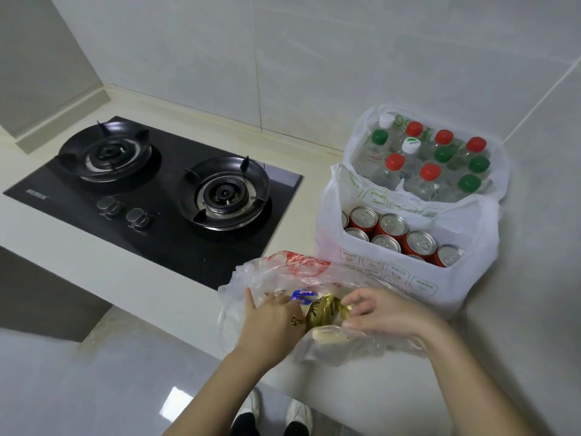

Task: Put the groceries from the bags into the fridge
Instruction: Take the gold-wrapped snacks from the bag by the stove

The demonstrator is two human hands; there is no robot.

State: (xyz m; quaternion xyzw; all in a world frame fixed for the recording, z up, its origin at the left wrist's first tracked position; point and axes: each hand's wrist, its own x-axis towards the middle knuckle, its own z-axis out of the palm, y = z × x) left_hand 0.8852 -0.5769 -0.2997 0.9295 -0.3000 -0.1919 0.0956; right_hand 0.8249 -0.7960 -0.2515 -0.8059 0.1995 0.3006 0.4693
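Head view: the step in hand looks like unpacking the nearest of 3 bags. Both hands are in the mouth of the clear bag point(276, 275) at the counter point(188, 297) edge. The right hand point(386, 313) has thumb and curled fingers closed on the right end of a gold packet point(325, 313). The left hand point(270, 319) lies against the packet's other side. Whether it grasps the packet or only the film, I cannot tell. A blue-labelled pack point(303, 295) sits just beyond the left fingertips.

Beyond the right hand stands a white bag of cans point(393, 225), and farther still a bag of bottles point(440, 152). Both look untouched. A hob point(151, 184) lies well off past the left hand.

No fridge shows. The next move probably calls for lifting the packet free of the clinging film, then turning away to find the fridge.
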